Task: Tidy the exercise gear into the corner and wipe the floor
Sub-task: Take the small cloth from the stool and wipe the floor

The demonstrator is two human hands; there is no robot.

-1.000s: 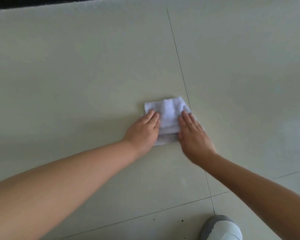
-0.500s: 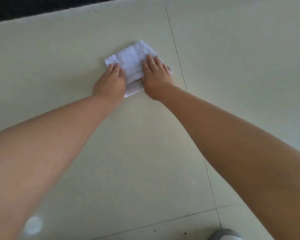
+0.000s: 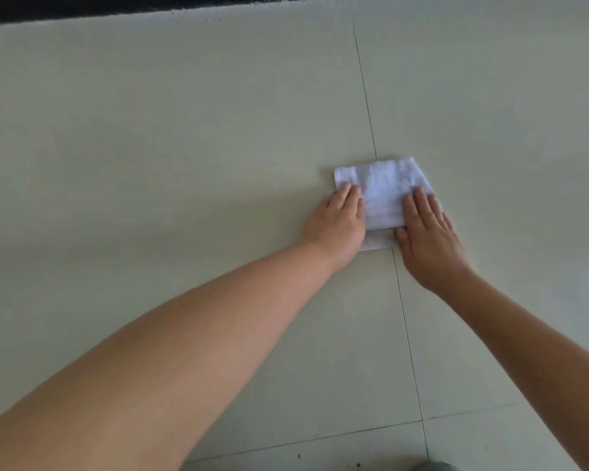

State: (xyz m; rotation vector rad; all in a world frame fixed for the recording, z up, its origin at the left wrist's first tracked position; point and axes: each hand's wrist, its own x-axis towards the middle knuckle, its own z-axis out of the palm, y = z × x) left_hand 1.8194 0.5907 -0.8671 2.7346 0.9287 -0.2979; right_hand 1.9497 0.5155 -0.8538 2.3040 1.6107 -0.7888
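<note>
Pale cream glossy tiled floor (image 3: 184, 147) fills everything around the hands; smooth, hard, slight sheen, thin dark grout lines. One grout line (image 3: 366, 96) runs away from the hands and passes under the cloth, another crosses nearer than the wrists. Black strip, looks like a mat or skirting edge (image 3: 116, 5), well beyond the fingertips; can't tell which.

Small white folded terry cloth (image 3: 385, 192) lies flat on the floor directly under both hands, straddling the grout line. Nubby towel texture, roughly rectangular, a lower layer peeks out at the near edge between the two palms.

Left hand (image 3: 337, 222): fingers straight and together, palm down, pressing the cloth's left edge. Right hand (image 3: 425, 229): same, flat with fingers slightly spread, pressing the right edge. Neither curls round or pinches it; cloth is only pinned by pressure.

Handling, my read: light, soft, limp, no stiffness. On glossy tile it'll slide easily, and bunch or unfold if pushed from one edge only. Flat two-palm pressure as now suits wiping. To lift it, pinch a folded corner or the near doubled edge. Not fragile.

A few dark specks (image 3: 357, 465) on the tile nearer than the forearms, likely dirt not yet wiped. Grey rounded thing (image 3: 432, 466) at the bottom edge, right of the specks; too cropped to identify. No exercise gear visible.
</note>
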